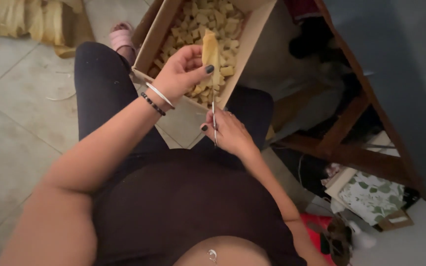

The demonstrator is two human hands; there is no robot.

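My left hand (181,74) pinches a pale yellow strip (211,55) between thumb and fingers, holding it upright over the cardboard box (255,37). The strip sits at 12 o'clock from my right hand and hangs above the near edge of the box. Two bracelets (156,98), one white and one dark beaded, circle my left wrist.

My right hand (228,132) is closed around a pair of scissors (214,116). The blades point up toward 12 o'clock and meet the lower end of the strip. I cannot tell whether the blades are parted or together, since they appear edge-on.

The box rests across my lap and is filled with small pale yellow cut pieces (208,22). At 10 o'clock, well apart on the tiled floor (11,128), lies a pile of larger pale slabs (30,22). A pink slipper (123,35) shows just beside the box at 11 o'clock. At 3 o'clock stands a wooden frame (346,123).
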